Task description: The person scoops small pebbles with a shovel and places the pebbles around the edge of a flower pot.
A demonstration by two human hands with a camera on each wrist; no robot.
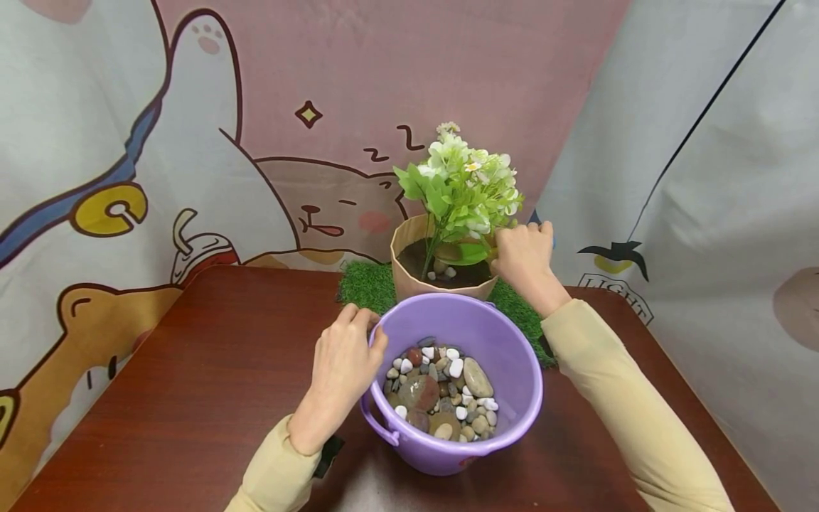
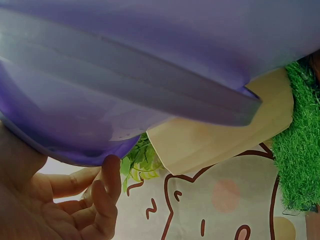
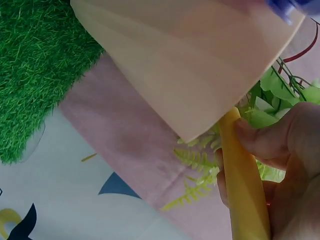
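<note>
A purple bucket (image 1: 515, 341) stands at the front of the table, with stones (image 1: 441, 391) of several colours and sizes inside. My left hand (image 1: 345, 352) holds its left rim, thumb over the edge and fingers curled beside it. Behind the bucket is a beige plant pot (image 1: 409, 277) with dark soil and a white-flowered plant (image 1: 470, 185). My right hand (image 1: 525, 252) grips the yellow handle (image 3: 243, 185) of a small garden shovel at the pot's right side. The shovel's green blade (image 1: 466, 254) is over the soil, near a few small stones (image 1: 441, 272) by the stem.
Under the pot lies a green artificial grass mat (image 1: 366, 284) on the reddish-brown table (image 1: 243, 370). A cartoon-printed cloth (image 1: 269, 92) hangs close behind the pot and along the sides. The bucket's purple handle (image 1: 380, 427) hangs down at its left.
</note>
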